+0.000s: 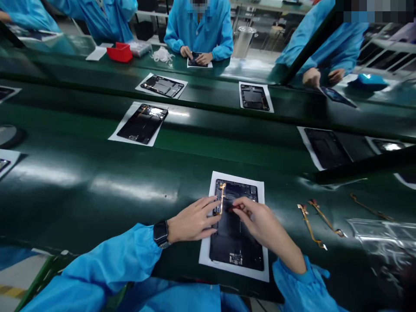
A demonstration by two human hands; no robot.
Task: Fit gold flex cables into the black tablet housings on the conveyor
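Note:
An opened black tablet housing (pixel 238 236) lies on a white sheet (pixel 234 271) on the green bench in front of me. Along its upper left side runs an orange flex cable (pixel 222 197). My left hand (pixel 196 220) rests flat at the housing's left edge, fingers spread, with fingertips by the lower end of that cable. Over the middle of the housing, my right hand (pixel 255 216) pinches a small dark reddish piece between thumb and forefinger; its kind is too small to make out.
Loose flex cables (pixel 310 227) lie on the bench to the right, beside a clear plastic tray (pixel 383 236). Beyond, more tablet housings (pixel 143 123) sit on white sheets. A dark bar (pixel 367 167) crosses at right. Co-workers in blue (pixel 199 28) work across the bench near a red bin (pixel 119 52).

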